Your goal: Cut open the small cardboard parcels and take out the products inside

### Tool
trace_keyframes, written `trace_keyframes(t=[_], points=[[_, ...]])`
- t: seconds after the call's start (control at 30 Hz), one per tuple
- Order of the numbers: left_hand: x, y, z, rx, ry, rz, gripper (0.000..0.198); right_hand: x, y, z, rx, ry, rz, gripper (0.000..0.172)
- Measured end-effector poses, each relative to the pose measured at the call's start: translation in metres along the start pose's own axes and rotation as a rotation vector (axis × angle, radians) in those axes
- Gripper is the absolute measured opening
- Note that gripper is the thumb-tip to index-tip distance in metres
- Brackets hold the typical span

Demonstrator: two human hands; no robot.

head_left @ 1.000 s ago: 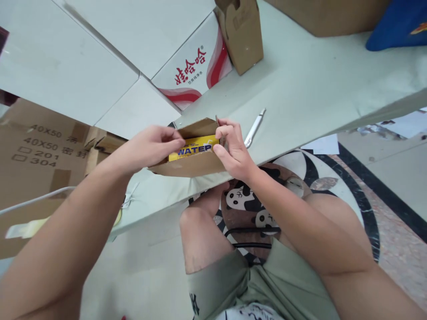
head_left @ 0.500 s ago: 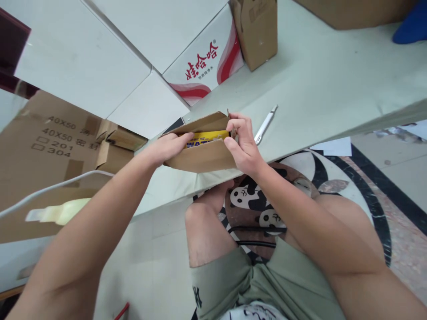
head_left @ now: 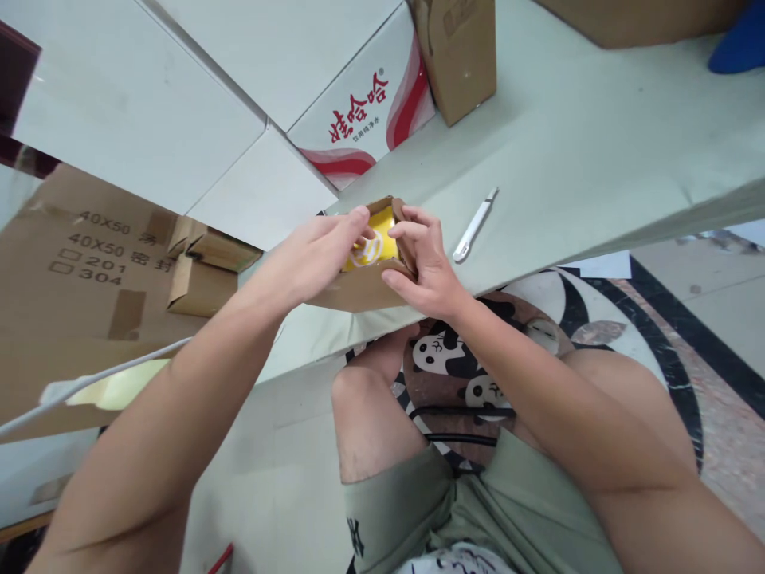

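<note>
The left hand (head_left: 316,251) is reaching across the small cardboard box (head_left: 358,293) from the left, and its fingers (head_left: 357,222) are lying extended over the open top, with the tips touching the yellow pack (head_left: 371,249) and not closing around it. The right hand (head_left: 425,267) is gripping the box at its right end: the thumb is pressing against the near wall and the fingers (head_left: 412,233) are curling over the upper flap. The box is resting at the near edge of the pale green surface (head_left: 567,159), directly in front of the person, and the yellow pack is sitting inside it. A white pen-shaped tool (head_left: 475,225) is lying on the surface just right of the right hand. A white carton with red lettering (head_left: 364,119) and a brown carton (head_left: 460,56) are standing farther back.
</note>
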State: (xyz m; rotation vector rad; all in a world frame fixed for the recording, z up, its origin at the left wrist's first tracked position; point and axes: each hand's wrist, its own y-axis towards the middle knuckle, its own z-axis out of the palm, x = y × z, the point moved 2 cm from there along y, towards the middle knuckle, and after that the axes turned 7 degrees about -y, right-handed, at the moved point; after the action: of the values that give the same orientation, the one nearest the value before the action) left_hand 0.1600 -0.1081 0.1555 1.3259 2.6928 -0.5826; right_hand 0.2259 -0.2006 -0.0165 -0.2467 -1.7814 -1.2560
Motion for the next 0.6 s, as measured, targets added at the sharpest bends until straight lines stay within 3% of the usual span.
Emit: trace_keyframes(t=[0.1,0.2,0.4,0.6], points=[[0.006,0.009,0.002,-0.015,0.116,-0.026,0.049,0.001,0.000,-0.003,-0.038,-0.030,0.039,0.048],[0.008,0.014,0.000,-0.003,0.214,-0.140,0.058,0.003,0.000,-0.006,-0.062,0.003,0.073,0.042],[-0.003,0.026,-0.001,0.160,0.300,-0.280,0.081,0.006,-0.001,-0.004,-0.056,0.052,0.051,0.040],[-0.014,0.040,0.002,0.225,0.257,-0.297,0.075,0.006,-0.003,-0.006,0.001,0.049,0.071,0.048]])
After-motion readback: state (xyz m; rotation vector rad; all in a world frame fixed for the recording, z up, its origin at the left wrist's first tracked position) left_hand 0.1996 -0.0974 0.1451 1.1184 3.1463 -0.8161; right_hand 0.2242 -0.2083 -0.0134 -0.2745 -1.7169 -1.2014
